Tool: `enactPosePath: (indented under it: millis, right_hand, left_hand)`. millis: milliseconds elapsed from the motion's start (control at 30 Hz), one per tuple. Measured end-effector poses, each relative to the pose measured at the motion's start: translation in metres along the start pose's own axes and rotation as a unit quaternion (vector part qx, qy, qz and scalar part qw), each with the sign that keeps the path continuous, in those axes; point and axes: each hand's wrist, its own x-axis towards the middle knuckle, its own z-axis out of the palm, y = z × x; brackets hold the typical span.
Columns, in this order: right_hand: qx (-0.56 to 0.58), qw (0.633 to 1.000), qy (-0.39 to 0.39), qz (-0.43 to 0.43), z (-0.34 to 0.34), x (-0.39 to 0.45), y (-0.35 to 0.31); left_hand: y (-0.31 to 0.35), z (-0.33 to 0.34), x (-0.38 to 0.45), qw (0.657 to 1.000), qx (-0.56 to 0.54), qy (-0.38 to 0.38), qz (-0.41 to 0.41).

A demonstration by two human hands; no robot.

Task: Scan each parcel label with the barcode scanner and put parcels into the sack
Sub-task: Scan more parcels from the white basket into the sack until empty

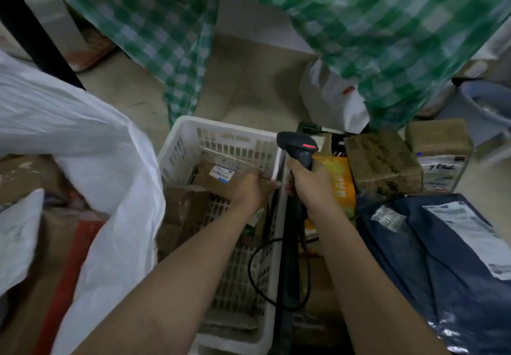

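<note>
parcel (pixel 221 173) under left hand (pixel 250 188) (in basket (pixel 190 130))

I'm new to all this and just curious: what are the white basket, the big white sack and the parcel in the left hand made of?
Basket: looks like rigid moulded plastic, matt white, with slotted lattice walls and a handle cut-out.
Sack: probably woven plastic fabric; thin, slightly translucent, with soft folds.
Parcel: seemingly brown cardboard, matt, with a white printed label stuck on; the left hand holds it.

Two bare forearms, with no sleeves, watch or rings showing. The left hand (pixel 250 188) and right hand (pixel 312 186) wear no gloves.
</note>
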Motion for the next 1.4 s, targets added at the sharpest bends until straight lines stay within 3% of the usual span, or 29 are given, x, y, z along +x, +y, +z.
enactPosePath:
  millis: [100,267,467,633,867,1033,1167,1267,1400]
  right_hand:
    - [0.012,1.0,-0.001,0.003,0.004,0.011,0.006]
    - [0.048,0.998,0.039,-0.013,0.002,0.009,0.009]
    - [0.101,0.992,0.066,-0.02,0.0,-0.035,-0.012]
    - [0.129,0.989,0.035,-0.059,0.0,-0.102,-0.041]
    - [0.17,0.979,0.03,-0.108,0.021,-0.184,-0.073]
    - [0.202,0.973,-0.06,-0.095,0.064,-0.227,-0.088]
    - [0.182,0.97,-0.066,-0.148,0.094,-0.25,-0.101]
    - [0.121,0.966,-0.118,-0.198,0.103,-0.26,-0.108]
    - [0.049,0.955,-0.195,-0.219,0.108,-0.265,-0.111]
  left_hand:
    - [-0.006,0.017,0.016,1.0,0.018,0.011,0.012]
    - [0.006,0.002,0.007,0.995,-0.022,0.091,0.045]
    - [0.037,-0.068,-0.058,0.978,-0.071,0.149,0.128]
    - [0.056,-0.145,-0.134,0.955,-0.137,0.199,0.175]
    - [0.047,-0.239,-0.236,0.897,-0.348,0.229,0.146]
    - [0.012,-0.274,-0.279,0.866,-0.414,0.255,0.116]
    - [-0.02,-0.302,-0.299,0.884,-0.389,0.253,0.058]
    - [-0.04,-0.323,-0.314,0.918,-0.298,0.262,0.025]
    - [-0.053,-0.341,-0.322,0.927,-0.284,0.243,0.037]
